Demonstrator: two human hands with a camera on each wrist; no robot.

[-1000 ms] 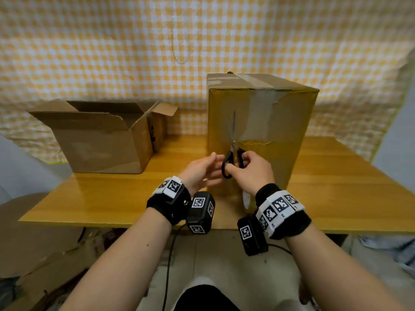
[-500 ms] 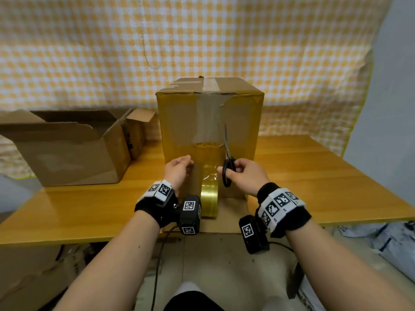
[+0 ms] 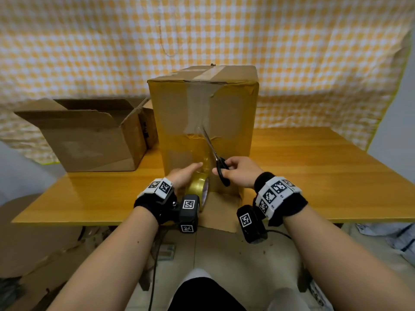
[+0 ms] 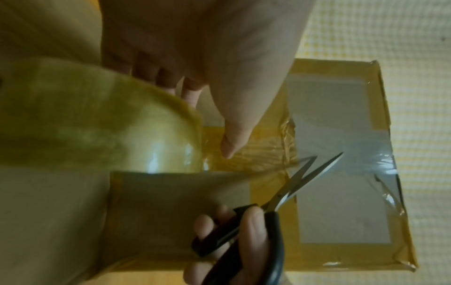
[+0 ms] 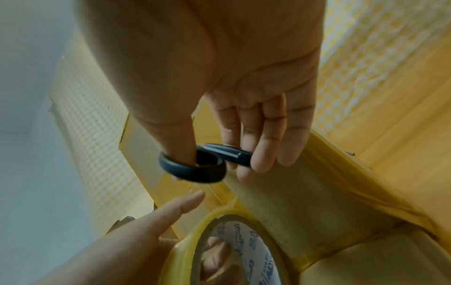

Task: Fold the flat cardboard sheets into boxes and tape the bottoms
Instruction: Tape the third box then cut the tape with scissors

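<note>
Our left hand (image 3: 184, 176) now grips the tape roll (image 3: 198, 189); our right hand (image 3: 240, 173) tilts the scissors (image 3: 215, 158), blades parted, at the tape.

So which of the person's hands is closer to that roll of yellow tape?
Left. The left hand holds the tape roll, fingers through its core. The right hand is just beside it, gripping the scissors.

Yellow-white checked cloth (image 3: 292, 52) covers back wall; glossy wooden table (image 3: 325, 176); pale wall (image 3: 399, 108) at right.
</note>
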